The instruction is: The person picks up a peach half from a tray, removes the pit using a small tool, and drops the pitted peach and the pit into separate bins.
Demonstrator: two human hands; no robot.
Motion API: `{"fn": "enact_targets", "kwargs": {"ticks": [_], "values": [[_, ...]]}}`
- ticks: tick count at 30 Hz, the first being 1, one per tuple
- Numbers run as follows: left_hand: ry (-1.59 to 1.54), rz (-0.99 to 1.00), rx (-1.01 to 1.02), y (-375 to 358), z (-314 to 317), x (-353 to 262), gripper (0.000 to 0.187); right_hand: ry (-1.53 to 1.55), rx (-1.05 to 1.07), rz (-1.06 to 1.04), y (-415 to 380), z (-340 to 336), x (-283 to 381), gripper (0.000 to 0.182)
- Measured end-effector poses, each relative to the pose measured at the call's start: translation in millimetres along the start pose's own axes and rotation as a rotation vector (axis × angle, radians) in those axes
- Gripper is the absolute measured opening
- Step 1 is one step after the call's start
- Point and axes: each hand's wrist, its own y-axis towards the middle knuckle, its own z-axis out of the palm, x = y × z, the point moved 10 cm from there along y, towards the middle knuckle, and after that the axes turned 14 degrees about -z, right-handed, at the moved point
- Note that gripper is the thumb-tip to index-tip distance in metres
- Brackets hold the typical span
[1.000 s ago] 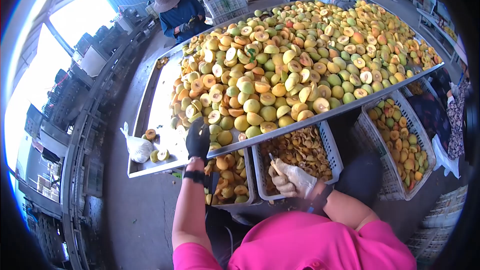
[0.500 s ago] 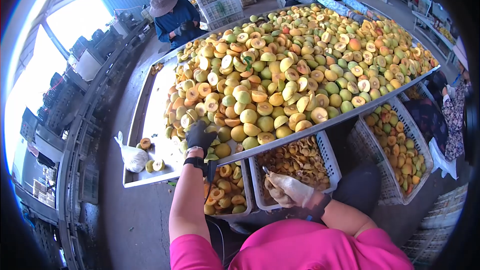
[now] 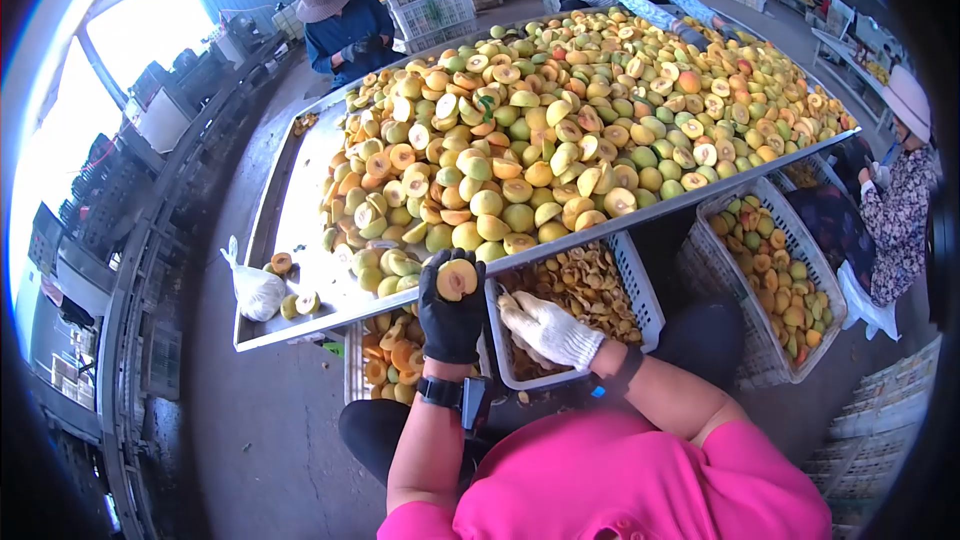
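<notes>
My left hand, in a black glove, is closed around a peach half, its cut face and pit turned up toward me. It is raised at the near edge of the metal table. Just to its right, my right hand, in a white knit glove, is closed over a crate of brownish scraps. A small thin tool shows only partly at its fingertips; most of it is hidden. A large heap of halved peaches covers much of the table.
Under the table edge stands a crate of peach halves. Another crate of fruit is at the right, beside a seated co-worker. A white plastic bag lies on the table's left corner. Two people work across the table.
My left hand has come back from the heap toward me and now holds a peach half. My right hand has moved up and left, nearer to it. The view has shifted slightly.
</notes>
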Motion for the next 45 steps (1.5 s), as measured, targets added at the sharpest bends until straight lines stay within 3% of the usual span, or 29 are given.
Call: {"fn": "enact_targets", "kwargs": {"ticks": [1, 2, 5, 6, 9, 13, 15, 18, 21, 24, 27, 30, 33, 36, 39, 43, 44, 45], "values": [[0.231, 0.123, -0.025, -10, 6, -6, 0.038, -0.237, 0.027, -0.245, 2, 2, 16, 0.023], [0.078, 0.042, 0.031, -14, 7, 3, 0.033, -0.496, -0.005, -0.482, 1, 2, 42, 0.023], [-0.015, -0.066, 0.055, -28, 10, 13, 0.032, -0.137, 0.003, -0.097, 3, 3, 16, 0.023], [-0.101, -0.078, 0.098, -32, 16, 14, 0.034, -0.282, -0.018, -0.268, 3, 6, 16, 0.025], [0.070, -0.083, 0.083, -41, 21, 11, 0.033, -0.446, -0.007, -0.390, -1, 13, 20, 0.027], [-0.114, -0.119, 0.123, -42, 16, 31, 0.035, -0.272, -0.037, -0.232, -3, 15, 5, 0.028], [-0.188, -0.160, 0.073, -44, 12, 39, 0.032, -0.301, -0.054, -0.302, -5, 19, 9, 0.028], [0.338, 0.100, 0.001, -53, 21, 3, 0.026, -0.471, -0.061, -0.566, -12, 24, 33, 0.027], [0.669, 0.383, -0.240, -73, 37, -42, 0.019, -0.526, 0.058, -0.503, -11, 34, 19, 0.025], [0.467, 0.220, -0.064, -64, 37, -33, 0.017, -0.262, 0.037, -0.300, -11, 29, 12, 0.024], [-0.661, -0.400, 0.048, -41, 14, 48, 0.018, -0.268, 0.037, -0.290, -14, 33, 3, 0.023], [-0.619, -0.348, 0.052, -40, 15, 57, 0.025, -0.261, 0.018, -0.233, -15, 31, 0, 0.024], [-0.538, -0.291, 0.058, -41, 17, 48, 0.029, -0.481, -0.029, -0.496, -18, 30, 30, 0.026], [-0.481, -0.212, 0.093, -47, 23, 28, 0.026, -0.306, -0.051, -0.386, -13, 27, 22, 0.025], [-0.028, -0.078, -0.072, -58, 23, 3, 0.019, -0.261, -0.044, -0.334, -13, 30, 12, 0.022], [0.408, 0.225, -0.234, -70, 16, -16, 0.031, -0.497, 0.054, -0.587, -19, 37, 33, 0.022], [0.501, 0.262, -0.265, -74, 18, -23, 0.035, -0.524, 0.077, -0.589, -21, 39, 32, 0.022], [0.350, 0.130, -0.229, -68, 13, -14, 0.039, -0.552, 0.102, -0.589, -22, 41, 31, 0.022]]}}
